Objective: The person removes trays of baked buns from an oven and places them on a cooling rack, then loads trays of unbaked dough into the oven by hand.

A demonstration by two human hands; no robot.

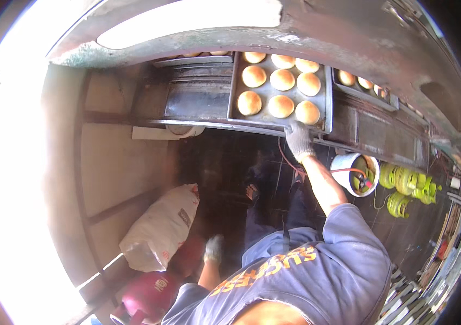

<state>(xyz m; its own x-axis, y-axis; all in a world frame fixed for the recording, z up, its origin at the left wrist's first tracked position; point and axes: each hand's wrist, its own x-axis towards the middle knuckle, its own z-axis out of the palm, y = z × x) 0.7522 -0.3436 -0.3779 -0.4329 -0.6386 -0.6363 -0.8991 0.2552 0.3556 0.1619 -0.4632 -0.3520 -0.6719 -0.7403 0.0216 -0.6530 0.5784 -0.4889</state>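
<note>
Gripped at its near edge by the gloved right hand [299, 138], the baking tray [325, 100] was held at about the 12 o'clock position, level on the rack of the dark oven [198, 100]. The grey glove's fingers were curled over the tray's front rim near its right corner. The tray was seen as a dark, rectangular metal sheet with a raised lip, and round golden-brown buns [281, 106] were set on it in rows, each apart from the next. More buns on a neighbouring tray [362, 85] were seen at 1 o'clock, just beside it. The gloved left hand [213, 249] was hung low at about 7 o'clock, holding nothing, its fingers loosely bent, near a white sack [160, 230] and a red gas cylinder [149, 295]. A white bucket [344, 165] was stood at 3 o'clock, with green cylinders [406, 181] beyond it.
</note>
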